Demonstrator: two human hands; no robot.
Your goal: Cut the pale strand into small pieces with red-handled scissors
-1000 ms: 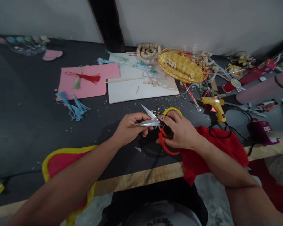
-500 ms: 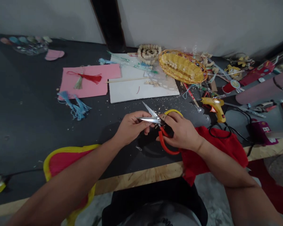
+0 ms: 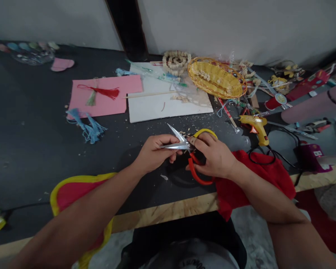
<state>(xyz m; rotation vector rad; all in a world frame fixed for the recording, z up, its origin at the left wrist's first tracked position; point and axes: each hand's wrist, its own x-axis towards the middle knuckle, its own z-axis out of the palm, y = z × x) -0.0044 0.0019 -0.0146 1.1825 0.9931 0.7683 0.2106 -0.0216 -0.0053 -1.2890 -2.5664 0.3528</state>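
A pair of scissors (image 3: pixel 195 170) with one red and one yellow handle is in my right hand (image 3: pixel 217 155), its blades spread and pointing left. My left hand (image 3: pixel 156 153) is closed by the blades, thumb and fingers pinched together; whatever it holds is too small or hidden to name. Small pale bits lie on the dark table (image 3: pixel 114 153) just beyond the scissors. Past them is a white board (image 3: pixel 145 110) with a thin stick across it. Beside my right wrist lies a red cloth (image 3: pixel 268 173).
At the back stands a yellow wicker basket (image 3: pixel 212 80). A glue gun (image 3: pixel 256 127), a red thread spool (image 3: pixel 276 101) and a pink bottle (image 3: pixel 310 106) are at right. Tassels (image 3: pixel 91 129) and pink sheets (image 3: pixel 100 106) lie at left. The table's wooden edge (image 3: pixel 168 212) is nearest me.
The view has shifted slightly. Both hands keep nearly the same pose, and the scissor blades remain spread beside my left fingers.
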